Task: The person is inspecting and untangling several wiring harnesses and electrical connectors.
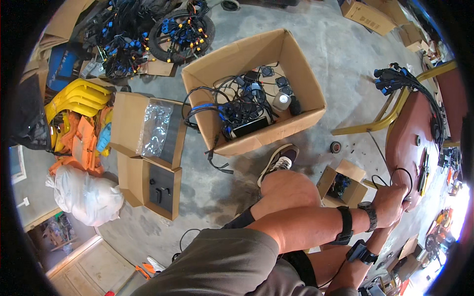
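Observation:
At the right, my left hand (387, 204) is closed around a thin black cable (402, 169) that loops over the edge of a maroon padded seat (410, 153) with a yellow metal frame. My right hand (400, 216) is behind the left one, its fingers mostly hidden. Just beyond the hands on the seat lie long-handled tools (423, 175), a small tape roll (417, 140) and a bundle of black cables with blue connectors (397, 81).
A large cardboard box (227, 59) of electronics stands ahead, with a small box (353, 195) by my knee. Opened flat boxes (128, 118) lie left, beside a white bag (86, 197) and yellow-orange plastic parts (76, 103). Cable heaps and a tire (165, 49) sit behind.

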Demonstrator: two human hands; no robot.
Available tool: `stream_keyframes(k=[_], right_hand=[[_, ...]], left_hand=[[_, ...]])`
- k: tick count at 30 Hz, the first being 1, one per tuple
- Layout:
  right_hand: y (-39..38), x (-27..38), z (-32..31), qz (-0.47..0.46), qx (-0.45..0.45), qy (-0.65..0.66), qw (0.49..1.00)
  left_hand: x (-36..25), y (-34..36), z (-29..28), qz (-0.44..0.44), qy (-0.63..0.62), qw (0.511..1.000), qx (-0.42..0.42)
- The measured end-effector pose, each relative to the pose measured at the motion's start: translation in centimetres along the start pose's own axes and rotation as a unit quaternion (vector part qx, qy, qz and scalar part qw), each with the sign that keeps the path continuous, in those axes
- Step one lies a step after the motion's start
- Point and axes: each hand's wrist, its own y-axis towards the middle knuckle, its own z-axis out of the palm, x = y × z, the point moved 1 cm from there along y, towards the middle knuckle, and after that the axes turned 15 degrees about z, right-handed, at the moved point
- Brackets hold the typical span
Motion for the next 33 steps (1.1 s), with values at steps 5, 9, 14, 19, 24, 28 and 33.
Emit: stream_keyframes(k=[5, 9, 14, 19, 24, 28, 33], right_hand=[[-0.4, -0.1, 0.2, -0.004, 0.012, -0.038, 0.999], [-1.1, -1.7, 1.0, 0.004, 0.038, -0.15, 0.988], [-2.2, -5.8, 2.6, 0.002, 0.093, -0.375, 0.922], [-2.3, -8.0, 3.4, -0.016, 0.118, -0.453, 0.884], [-2.0, -8.9, 3.6, -0.016, 0.125, -0.462, 0.878], [-1.8, -9.3, 3.5, -0.015, 0.13, -0.463, 0.877], [-1.4, -9.5, 3.4, -0.016, 0.132, -0.464, 0.876]], left_hand=[[-0.3, 0.9, -1.4, 0.039, -0.022, 0.998, 0.047], [-0.4, 1.8, -2.2, 0.039, -0.03, 0.998, 0.03], [-0.2, 1.6, -2.4, 0.057, -0.02, 0.997, 0.054], [-0.1, 1.6, -2.5, 0.091, -0.004, 0.993, 0.077], [-0.5, 1.5, -3.1, 0.092, 0.004, 0.985, 0.145], [-0.8, 1.2, -3.2, 0.12, -0.021, 0.98, 0.156], [-0.8, 1.1, -2.8, 0.134, -0.009, 0.973, 0.188]])
